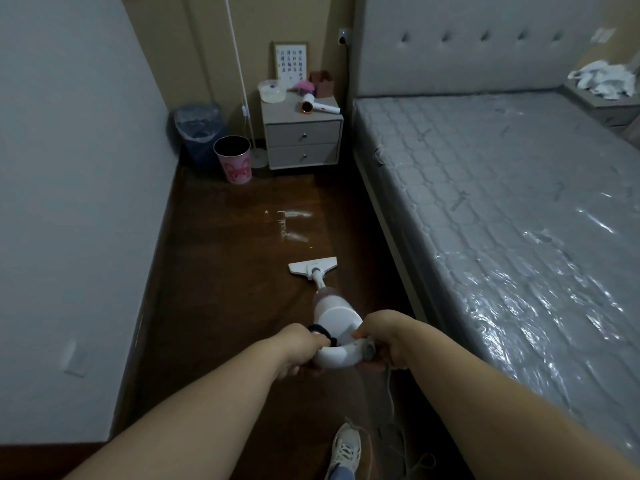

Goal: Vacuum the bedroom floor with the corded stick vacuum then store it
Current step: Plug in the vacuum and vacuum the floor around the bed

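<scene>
both hands, left hand (304, 344) and right hand (384, 341), gripped the white corded stick vacuum (334, 317) handle for steering; its flat nozzle (313, 266) lay mid-floor on dark wood floor (225, 271) beside the bed (502, 202).

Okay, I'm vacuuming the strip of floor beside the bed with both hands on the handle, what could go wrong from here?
The cord hangs from the handle and loops on the floor beside your shoe, so a step could snag it. Straight ahead, the floor head could knock the pink bin, which stands free on the floor before the nightstand. Both look avoidable if you go slowly.
</scene>
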